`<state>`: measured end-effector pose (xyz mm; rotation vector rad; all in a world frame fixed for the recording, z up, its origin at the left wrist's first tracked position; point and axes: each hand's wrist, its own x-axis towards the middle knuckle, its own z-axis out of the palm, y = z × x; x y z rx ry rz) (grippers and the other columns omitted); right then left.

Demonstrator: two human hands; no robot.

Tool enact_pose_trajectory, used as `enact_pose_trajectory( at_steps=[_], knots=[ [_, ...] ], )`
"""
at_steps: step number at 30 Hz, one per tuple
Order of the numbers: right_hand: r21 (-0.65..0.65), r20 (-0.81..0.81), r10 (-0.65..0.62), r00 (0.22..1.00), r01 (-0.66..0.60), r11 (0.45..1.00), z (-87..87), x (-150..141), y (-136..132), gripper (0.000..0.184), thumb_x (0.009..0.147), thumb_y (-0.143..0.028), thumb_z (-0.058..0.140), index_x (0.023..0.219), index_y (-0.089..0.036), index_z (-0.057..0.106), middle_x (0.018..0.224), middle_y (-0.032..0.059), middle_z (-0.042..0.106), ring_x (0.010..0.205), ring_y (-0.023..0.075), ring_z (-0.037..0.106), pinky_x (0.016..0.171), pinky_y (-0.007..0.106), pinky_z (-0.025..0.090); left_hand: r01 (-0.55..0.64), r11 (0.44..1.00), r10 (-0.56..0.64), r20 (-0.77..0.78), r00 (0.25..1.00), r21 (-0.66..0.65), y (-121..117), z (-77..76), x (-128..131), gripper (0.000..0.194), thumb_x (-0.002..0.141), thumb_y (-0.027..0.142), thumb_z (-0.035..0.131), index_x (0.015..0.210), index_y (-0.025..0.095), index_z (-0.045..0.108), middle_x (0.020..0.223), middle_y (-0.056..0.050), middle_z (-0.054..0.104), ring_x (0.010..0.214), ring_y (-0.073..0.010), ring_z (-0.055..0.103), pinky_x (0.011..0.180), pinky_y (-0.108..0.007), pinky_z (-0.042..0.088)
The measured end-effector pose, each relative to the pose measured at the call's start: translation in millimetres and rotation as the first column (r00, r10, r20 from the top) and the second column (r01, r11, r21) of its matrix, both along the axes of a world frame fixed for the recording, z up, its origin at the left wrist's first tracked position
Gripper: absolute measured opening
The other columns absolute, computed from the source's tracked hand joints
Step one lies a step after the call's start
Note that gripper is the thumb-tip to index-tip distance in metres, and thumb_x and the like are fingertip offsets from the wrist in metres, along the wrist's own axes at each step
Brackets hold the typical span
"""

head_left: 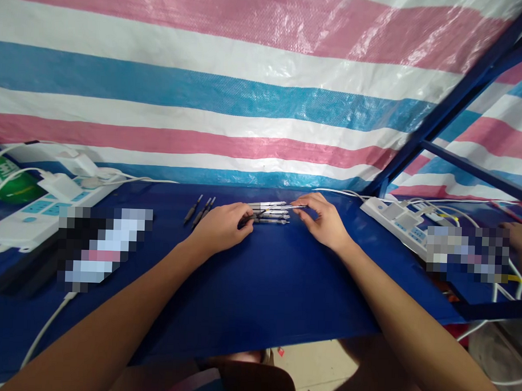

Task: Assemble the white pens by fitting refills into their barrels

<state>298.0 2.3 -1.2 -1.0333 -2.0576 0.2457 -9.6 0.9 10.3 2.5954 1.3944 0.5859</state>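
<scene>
Right hand (323,219) pinches slim white plastic-looking rod (295,207), left hand (226,224) dark slim tube (244,220)
Fingers (307,220) nearly closed; best keep both pieces aligned

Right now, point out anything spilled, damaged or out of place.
A small red scrap lies on the floor below the table, like dropped litter. Nothing looks spilled; the pen-like sticks beside the left hand show no clear damage.
</scene>
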Motion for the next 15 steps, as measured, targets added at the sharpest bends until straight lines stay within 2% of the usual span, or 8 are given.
enact_pose_trajectory(
  at_steps=[9,15],
  knots=[
    [0.047,-0.043,0.065,0.997,-0.063,0.997,1.8,-5.0,-3.4,0.021,0.105,-0.027,0.064,0.121,-0.029,0.076,0.116,0.0084,0.076,0.111,0.0285,0.068,0.101,0.05,0.057,0.052,0.999,-0.052,-0.028,0.998,0.001,-0.3,-0.7,0.8,0.02,0.1,0.034,0.057,0.109,0.023,0.07,0.109,-0.005,0.077,0.094,-0.0242,0.072,0.082,-0.034,0.052],
    [0.015,-0.032,0.08,0.996,-0.08,0.997,2.6,-5.9,-5.2,0.022,0.104,-0.026,0.064,0.121,-0.031,0.076,0.118,0.0077,0.075,0.115,0.0291,0.068,0.104,0.052,0.057,0.091,0.996,-0.092,0.021,0.996,0.007,-2.3,1.2,1.5,0.022,0.102,0.034,0.055,0.111,0.023,0.071,0.109,-0.006,0.077,0.094,-0.0237,0.072,0.083,-0.034,0.052]
  ],
)
